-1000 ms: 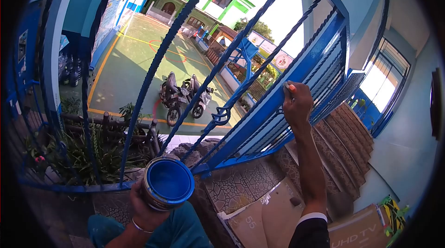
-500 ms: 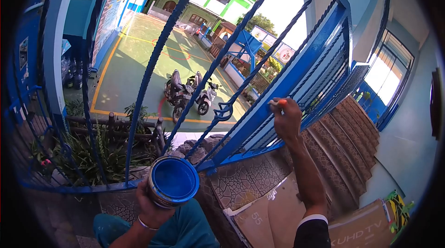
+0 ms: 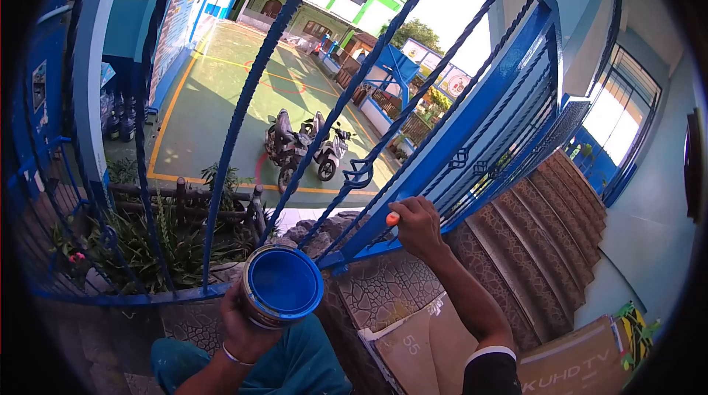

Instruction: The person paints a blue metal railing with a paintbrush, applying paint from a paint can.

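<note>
My left hand is wrapped round the side of an open paint can, tilted so that the blue paint inside shows. Against the wide blue post of the metal railing, my right hand is closed on a paintbrush. Only the orange end of its handle sticks out; the bristles are hidden behind the fingers. Twisted blue bars stand in front of me, one with a small basket-shaped ornament.
Flattened cardboard lies below my right arm, with a TV carton beside it. Patterned stairs rise at the right. Beyond the bars are plants, rocks, and motorbikes on a green court.
My right hand has moved down and to the left along the post with the paintbrush, and its wrist has turned. The can in my left hand has shifted slightly right.
</note>
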Motion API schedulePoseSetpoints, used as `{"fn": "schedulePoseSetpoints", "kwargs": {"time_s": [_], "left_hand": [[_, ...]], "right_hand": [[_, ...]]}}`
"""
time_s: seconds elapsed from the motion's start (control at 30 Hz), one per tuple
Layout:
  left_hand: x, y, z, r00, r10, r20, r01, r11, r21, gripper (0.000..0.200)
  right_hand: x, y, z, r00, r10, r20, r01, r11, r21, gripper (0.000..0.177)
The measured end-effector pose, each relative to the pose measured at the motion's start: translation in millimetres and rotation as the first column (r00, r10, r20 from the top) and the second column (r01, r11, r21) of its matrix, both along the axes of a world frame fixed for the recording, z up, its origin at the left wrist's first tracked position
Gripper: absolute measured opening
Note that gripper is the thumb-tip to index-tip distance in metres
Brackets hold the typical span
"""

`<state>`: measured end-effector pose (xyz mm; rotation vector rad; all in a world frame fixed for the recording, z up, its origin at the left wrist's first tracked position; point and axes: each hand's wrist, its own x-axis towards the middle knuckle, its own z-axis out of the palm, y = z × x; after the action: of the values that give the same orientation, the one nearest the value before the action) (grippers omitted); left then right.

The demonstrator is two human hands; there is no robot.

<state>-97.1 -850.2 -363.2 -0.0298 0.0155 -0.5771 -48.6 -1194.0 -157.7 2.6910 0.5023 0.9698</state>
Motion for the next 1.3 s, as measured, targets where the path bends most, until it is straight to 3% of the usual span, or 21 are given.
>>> {"fn": "schedulePoseSetpoints", "kwargs": {"time_s": [0.07,0.13,0.17,0.23,0.27,0.33,0.37,0.4,0.43,0.5,0.57,0.63,0.7,0.8,0.93,1.13,1.3], "left_hand": [[-0.6,1.1,3.0,1.0,0.001,-0.02,-0.001,1.0,-0.009,0.082],[-0.8,1.3,4.1,0.999,-0.002,-0.049,0.001,1.0,-0.021,0.079],[-1.6,2.3,3.7,0.998,-0.002,-0.067,0.001,1.0,-0.022,0.078],[-3.5,3.5,4.3,0.998,-0.005,-0.067,0.004,1.0,-0.014,0.073],[-3.9,4.7,6.1,0.998,0.0,-0.065,0.0,1.0,-0.011,0.071],[-5.4,7.7,11.1,0.997,0.0,-0.084,0.0,1.0,0.005,0.066],[-5.8,8.1,12.9,0.996,-0.006,-0.09,0.007,1.0,0.012,0.064],[-5.6,7.6,13.4,0.996,-0.009,-0.085,0.011,1.0,0.012,0.06],[-4.1,6.2,10.6,0.996,-0.007,-0.093,0.008,1.0,0.005,0.061],[-2.9,2.2,2.7,0.994,-0.013,-0.113,0.013,1.0,-0.004,0.062],[-4.1,1.2,3.7,0.996,-0.018,-0.087,0.021,0.999,0.038,0.063],[-5.2,0.4,9.5,0.998,-0.024,-0.061,0.028,0.997,0.067,0.064],[-8.5,1.6,18.8,0.999,-0.03,-0.038,0.033,0.996,0.083,0.065],[-8.3,1.4,16.2,0.999,-0.014,-0.044,0.019,0.994,0.107,0.064],[-8.8,6.1,12.3,0.996,-0.038,-0.076,0.039,0.999,0.014,0.058],[-8.7,3.7,15.4,0.996,-0.028,-0.086,0.033,0.998,0.06,0.06],[-9.0,2.9,18.2,0.998,-0.036,-0.052,0.043,0.99,0.135,0.06]], "right_hand": [[-3.1,6.6,7.8,0.991,-0.029,-0.132,0.061,0.967,0.248,0.018],[3.1,8.5,37.7,0.991,0.02,0.134,-0.047,0.978,0.205,0.02],[7.9,-2.3,58.6,0.963,0.038,0.267,-0.067,0.993,0.101,0.022],[6.8,-2.0,98.0,0.877,0.03,0.48,-0.084,0.992,0.091,0.024],[3.5,-0.2,112.5,0.81,0.055,0.584,-0.064,0.998,-0.006,0.027],[-10.4,14.0,130.8,0.733,0.14,0.665,-0.103,0.99,-0.095,0.029],[-19.7,30.5,129.7,0.789,0.091,0.608,-0.275,0.937,0.215,0.028],[-31.3,51.1,122.0,0.841,0.072,0.535,-0.389,0.769,0.507,0.027],[-45.9,69.3,114.7,0.886,0.081,0.456,-0.43,0.51,0.745,0.026],[-82.0,95.5,105.7,0.899,0.35,0.264,-0.372,0.29,0.882,0.026],[-100.4,134.6,93.6,0.874,0.472,0.116,-0.227,0.185,0.956,0.027],[-99.8,155.6,76.6,0.86,0.508,-0.043,-0.127,0.296,0.947,0.027],[-86.9,164.2,64.5,0.804,0.564,-0.19,-0.148,0.499,0.854,0.028],[-74.4,177.5,45.8,0.736,0.584,-0.342,-0.046,0.547,0.836,0.024],[-64.4,188.1,31.2,0.732,0.562,-0.385,-0.108,0.653,0.75,0.027],[-56.4,186.2,9.5,0.723,0.541,-0.429,-0.123,0.712,0.691,0.03],[-62.5,175.1,30.2,0.749,0.566,-0.344,-0.05,0.567,0.822,0.027]]}}
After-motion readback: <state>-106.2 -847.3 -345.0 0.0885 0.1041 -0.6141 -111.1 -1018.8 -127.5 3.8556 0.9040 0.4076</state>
